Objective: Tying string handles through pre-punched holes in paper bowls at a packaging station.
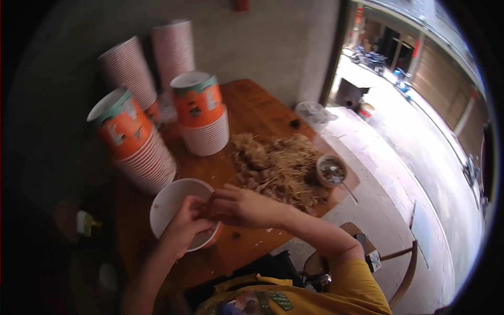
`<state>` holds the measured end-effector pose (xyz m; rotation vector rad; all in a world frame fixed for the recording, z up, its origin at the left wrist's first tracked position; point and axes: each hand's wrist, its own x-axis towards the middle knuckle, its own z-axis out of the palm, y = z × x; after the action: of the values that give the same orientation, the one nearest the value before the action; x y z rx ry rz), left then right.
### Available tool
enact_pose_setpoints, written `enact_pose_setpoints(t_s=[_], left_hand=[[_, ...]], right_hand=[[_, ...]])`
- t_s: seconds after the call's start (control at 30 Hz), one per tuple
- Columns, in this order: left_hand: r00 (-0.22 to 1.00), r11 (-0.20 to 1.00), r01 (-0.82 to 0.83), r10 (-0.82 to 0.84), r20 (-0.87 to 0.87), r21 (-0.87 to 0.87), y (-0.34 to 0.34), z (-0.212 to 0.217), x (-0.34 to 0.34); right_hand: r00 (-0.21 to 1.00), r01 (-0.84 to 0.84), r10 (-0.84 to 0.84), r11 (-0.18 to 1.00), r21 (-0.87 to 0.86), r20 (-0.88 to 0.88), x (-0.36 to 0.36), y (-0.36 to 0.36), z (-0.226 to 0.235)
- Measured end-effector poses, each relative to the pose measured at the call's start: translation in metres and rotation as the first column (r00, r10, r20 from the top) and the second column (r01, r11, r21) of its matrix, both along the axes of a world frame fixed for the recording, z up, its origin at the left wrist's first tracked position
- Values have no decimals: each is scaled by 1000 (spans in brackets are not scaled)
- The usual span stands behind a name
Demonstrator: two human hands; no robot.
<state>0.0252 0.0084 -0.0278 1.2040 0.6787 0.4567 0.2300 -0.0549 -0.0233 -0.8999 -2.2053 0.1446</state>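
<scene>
A white paper bucket point(164, 206) stands near the table's front left, its mouth tilted up toward me. Over its opening, my left hand point(187, 221) and my right hand point(231, 206) meet with fingers drawn together. Whatever lies between the fingertips, if anything, is hidden and too small to make out. To the right of the bucket, a loose heap of brown shredded paper point(278, 165) covers part of the table. A small clear cup point(331, 171) with dark contents and a thin handle sticking out sits at the heap's right side.
Two stacks of orange-and-white paper buckets point(149, 160) point(206, 128) stand behind, with two taller stacks point(128, 68) point(173, 50) against the wall. A crumpled clear plastic piece point(313, 113) lies at the wooden table's point(247, 100) far right corner. A chair point(407, 265) stands at right.
</scene>
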Motion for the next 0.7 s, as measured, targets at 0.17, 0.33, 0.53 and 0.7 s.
enact_pose_setpoints(t_s=[0.17,0.33,0.53,0.7], left_hand=[[998,996,59,-57,-19,61,-3,3,-1],[994,994,88,-84,-69,60,-5,9,-15],[993,992,66,-55,-105,107,-6,9,-16],[990,993,104,-98,-97,59,-12,4,-17]], right_hand=[[1000,-29,31,981,-191,5,-4,-1,6],[996,-81,44,859,-506,-84,-12,-1,11],[998,-50,39,955,-292,-44,-14,-9,1],[992,-124,117,961,-247,-42,-16,-8,3]])
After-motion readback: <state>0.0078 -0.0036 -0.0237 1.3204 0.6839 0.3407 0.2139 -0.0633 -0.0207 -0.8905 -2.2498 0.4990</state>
